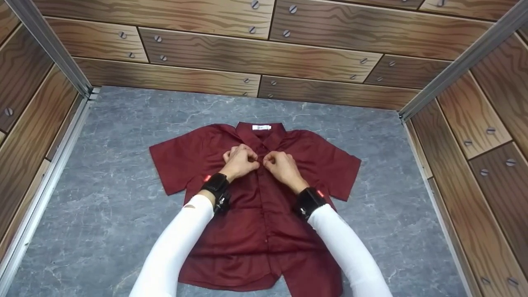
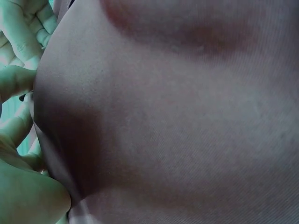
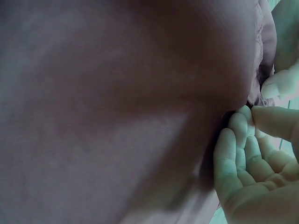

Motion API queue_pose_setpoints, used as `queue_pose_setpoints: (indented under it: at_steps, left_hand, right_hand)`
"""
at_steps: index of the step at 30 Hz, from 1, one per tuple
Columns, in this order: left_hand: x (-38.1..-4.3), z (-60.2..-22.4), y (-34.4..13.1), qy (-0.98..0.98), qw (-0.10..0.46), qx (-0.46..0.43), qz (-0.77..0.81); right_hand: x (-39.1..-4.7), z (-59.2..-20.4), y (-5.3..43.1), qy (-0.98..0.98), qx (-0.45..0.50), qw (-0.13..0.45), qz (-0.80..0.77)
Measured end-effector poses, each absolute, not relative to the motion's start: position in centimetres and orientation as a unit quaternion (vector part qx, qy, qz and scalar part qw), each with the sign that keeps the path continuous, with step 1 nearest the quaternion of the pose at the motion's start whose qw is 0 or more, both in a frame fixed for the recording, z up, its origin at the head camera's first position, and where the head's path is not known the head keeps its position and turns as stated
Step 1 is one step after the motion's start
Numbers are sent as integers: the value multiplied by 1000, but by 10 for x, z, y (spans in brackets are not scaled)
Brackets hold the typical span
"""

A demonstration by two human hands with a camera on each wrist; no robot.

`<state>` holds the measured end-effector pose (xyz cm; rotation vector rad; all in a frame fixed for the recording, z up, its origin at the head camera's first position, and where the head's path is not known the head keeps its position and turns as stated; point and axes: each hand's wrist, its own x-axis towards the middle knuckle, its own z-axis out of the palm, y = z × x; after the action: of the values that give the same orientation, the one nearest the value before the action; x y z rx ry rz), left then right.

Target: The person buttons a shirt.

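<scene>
A dark red short-sleeved button-up shirt [image 1: 243, 222] lies front up and spread out, its collar [image 1: 243, 131] at the far end with a white label [image 1: 261, 127] inside. Just below the collar, my left hand [image 1: 240, 161] pinches the front placket between thumb and fingers. Close beside it on the right, my right hand [image 1: 282, 165] pinches the placket's other side. In the left wrist view, a small dark button [image 2: 22, 98] shows near the fingertips. Raised shirt fabric [image 3: 117, 116] fills most of the right wrist view. The exact fastening is hidden by the fingers.
The shirt lies on a grey marble-patterned surface [image 1: 103, 198]. Wood-patterned panels stand as a back wall [image 1: 231, 53], left wall [image 1: 33, 107] and right wall [image 1: 466, 177]. Metal rails [image 1: 453, 70] run along the corners. A black wrist camera band [image 1: 216, 185] sits on each wrist.
</scene>
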<state>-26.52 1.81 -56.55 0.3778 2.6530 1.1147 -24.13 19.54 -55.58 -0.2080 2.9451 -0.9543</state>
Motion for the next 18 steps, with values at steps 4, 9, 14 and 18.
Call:
queue_pose_setpoints:
  at_steps: [4, 9, 14, 18]
  left_hand:
    - [-265, -566, 17, 906, 120, 134, 382]
    - [-265, -566, 17, 900, 127, 148, 390]
    - [-265, -566, 16, 894, 121, 150, 404]
    - [-265, -566, 16, 891, 118, 142, 415]
  right_hand:
    - [-241, -556, 195, 949, -68, 19, -307]
    - [-240, -556, 195, 949, -68, 16, -307]
    - [-240, -558, 196, 948, -68, 16, -310]
    - [-239, -558, 197, 946, -67, 17, -316]
